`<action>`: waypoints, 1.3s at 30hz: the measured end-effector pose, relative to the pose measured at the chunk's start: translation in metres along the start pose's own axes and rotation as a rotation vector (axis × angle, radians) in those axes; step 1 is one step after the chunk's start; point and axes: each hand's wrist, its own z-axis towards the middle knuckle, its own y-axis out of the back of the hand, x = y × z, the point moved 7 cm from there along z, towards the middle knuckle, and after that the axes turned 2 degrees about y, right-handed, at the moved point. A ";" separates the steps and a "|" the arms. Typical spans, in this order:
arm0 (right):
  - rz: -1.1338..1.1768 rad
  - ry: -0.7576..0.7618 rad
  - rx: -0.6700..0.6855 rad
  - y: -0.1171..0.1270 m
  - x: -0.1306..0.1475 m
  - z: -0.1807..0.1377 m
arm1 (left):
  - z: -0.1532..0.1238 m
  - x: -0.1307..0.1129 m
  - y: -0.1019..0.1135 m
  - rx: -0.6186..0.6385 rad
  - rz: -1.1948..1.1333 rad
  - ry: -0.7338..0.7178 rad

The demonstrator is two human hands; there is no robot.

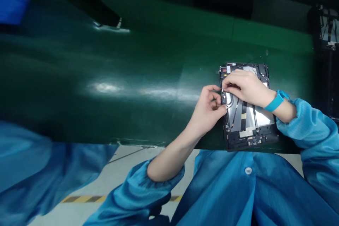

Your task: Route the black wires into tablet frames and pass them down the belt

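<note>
An opened tablet [249, 113] lies on the green table near its front edge, its inside facing up. Silver plates, dark flat cables and small circuit boards show in its black frame. It seems to rest on another similar black frame, whose edge shows behind it. My left hand [208, 107] grips the tablet's left side, with the thumb on the rim and the index fingertip near the small parts there. Over the tablet, my right hand [247, 86] has thumb and fingers pinched at that same left edge. What sits between those fingertips is too small to make out.
The green table [148, 67] stretches far to the left. A dark post with a metal foot [112, 28] stands at the back left, near a blue object [13, 5]. Black frames [328, 31] are at the far right. Blue clothing of another person [39, 169] shows at lower left.
</note>
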 end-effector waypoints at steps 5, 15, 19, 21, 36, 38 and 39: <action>-0.032 -0.097 -0.028 0.004 -0.011 0.008 | 0.013 -0.003 0.003 0.015 0.073 0.029; -0.001 -0.110 -0.022 0.001 -0.013 0.009 | 0.023 -0.009 0.004 0.044 0.184 0.014; 0.013 -0.102 -0.046 0.003 -0.013 0.010 | 0.024 -0.008 0.002 0.048 0.116 0.095; 0.015 -0.130 -0.076 0.005 -0.015 0.011 | 0.027 -0.006 0.001 0.056 0.084 0.167; 0.093 -0.322 -0.161 0.016 -0.021 0.004 | 0.061 -0.009 0.003 0.054 -0.119 0.143; 0.066 -0.310 -0.166 0.014 -0.023 0.004 | 0.061 -0.008 0.003 0.062 -0.121 0.142; 0.053 -0.301 -0.169 0.013 -0.023 0.004 | 0.061 -0.009 0.003 0.062 -0.118 0.139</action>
